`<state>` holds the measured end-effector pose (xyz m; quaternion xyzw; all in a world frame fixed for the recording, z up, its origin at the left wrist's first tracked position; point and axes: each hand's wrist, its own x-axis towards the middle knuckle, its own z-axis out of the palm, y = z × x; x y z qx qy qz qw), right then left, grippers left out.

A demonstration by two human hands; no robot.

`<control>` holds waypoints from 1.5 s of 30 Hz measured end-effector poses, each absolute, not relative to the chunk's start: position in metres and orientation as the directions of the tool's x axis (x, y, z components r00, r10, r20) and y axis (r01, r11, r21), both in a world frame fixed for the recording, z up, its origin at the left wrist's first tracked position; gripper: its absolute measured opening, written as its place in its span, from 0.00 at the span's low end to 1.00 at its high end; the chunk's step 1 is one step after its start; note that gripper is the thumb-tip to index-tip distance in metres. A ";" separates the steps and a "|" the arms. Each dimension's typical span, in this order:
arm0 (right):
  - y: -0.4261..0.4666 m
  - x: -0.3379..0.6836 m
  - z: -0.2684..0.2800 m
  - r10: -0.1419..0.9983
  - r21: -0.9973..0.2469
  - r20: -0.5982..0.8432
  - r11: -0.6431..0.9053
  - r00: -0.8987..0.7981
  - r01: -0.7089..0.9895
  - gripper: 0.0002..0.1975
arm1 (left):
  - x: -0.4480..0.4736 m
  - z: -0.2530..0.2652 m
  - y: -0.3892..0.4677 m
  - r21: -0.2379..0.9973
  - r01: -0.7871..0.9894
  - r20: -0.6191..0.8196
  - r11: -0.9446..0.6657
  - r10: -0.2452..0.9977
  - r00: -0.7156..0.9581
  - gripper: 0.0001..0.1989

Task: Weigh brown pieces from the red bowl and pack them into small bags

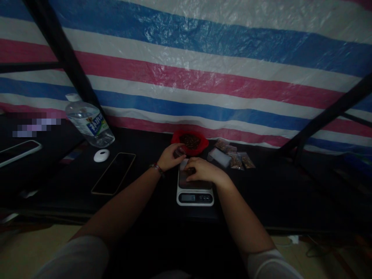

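Note:
My left hand [171, 157] is closed around a small, see-through, reddish-brown round container [179, 152], beside the red bowl [204, 144] of small brown pieces. My right hand [202, 170] reaches over the steel plate of a white kitchen scale [180, 200], fingers bent down and pinched together. Something small and dark shows by those fingertips, too dim to name. The scale's display [188, 198] is lit, but its figures are hard to read. Several small clear bags [236, 161] of brown bits lie to the right, along with a stack of empty-looking clear bags [220, 157].
On the left lie a dark-screened phone [114, 173] and a white rounded case [101, 155]. Behind them stands a large clear bottle [90, 122]. Another phone [20, 151] rests at the far left. A striped plastic sheet [186, 73] hangs behind the black table [279, 193], between dark metal bars.

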<state>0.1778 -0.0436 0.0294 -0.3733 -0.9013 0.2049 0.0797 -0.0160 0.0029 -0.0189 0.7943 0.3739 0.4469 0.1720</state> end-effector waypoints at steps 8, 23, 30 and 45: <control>-0.039 0.184 0.024 0.686 -0.443 -0.023 0.645 -0.727 0.622 0.12 | -0.017 -0.020 0.004 0.599 0.430 0.571 -0.676 0.737 0.362 0.23; -0.027 0.187 0.026 0.741 -0.446 0.358 0.670 -0.568 0.593 0.10 | -0.016 -0.015 0.000 0.552 0.416 0.559 -0.723 0.690 0.460 0.26; -0.028 0.167 0.024 0.721 -0.497 0.468 0.693 -0.512 0.522 0.14 | -0.014 -0.013 -0.002 0.518 0.375 0.532 -0.769 0.633 0.563 0.24; -0.038 0.205 0.032 0.727 -0.574 -0.102 0.514 -0.679 0.637 0.09 | -0.022 -0.017 0.006 0.608 0.398 0.507 -0.687 0.722 0.471 0.26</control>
